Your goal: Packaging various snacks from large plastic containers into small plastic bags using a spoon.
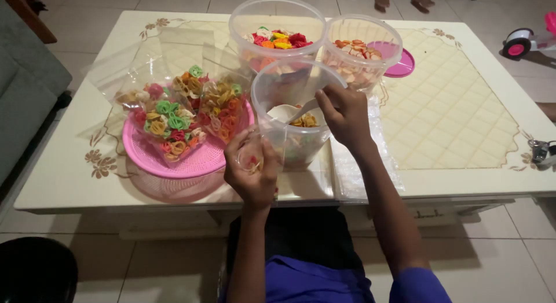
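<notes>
My left hand point(253, 173) holds a small clear plastic bag point(255, 153) open at the table's near edge, with a few snack pieces inside. My right hand point(345, 115) grips the handle of a white scoop point(288, 112) that dips into the nearest clear round tub point(292, 100), which holds yellow-brown snack pieces. Behind it stand two more clear tubs: one point(277, 26) with red, green and yellow pieces, one point(362, 51) with pale orange pieces.
A pink basket point(188, 158) at the left holds filled clear bags of colourful rolled snacks point(176, 120). A pink lid point(401, 62) lies behind the tubs. A sheet of clear plastic point(353, 170) lies under my right arm. The cream table point(463, 106) stands on a tiled floor; a sofa point(23, 100) is at the left.
</notes>
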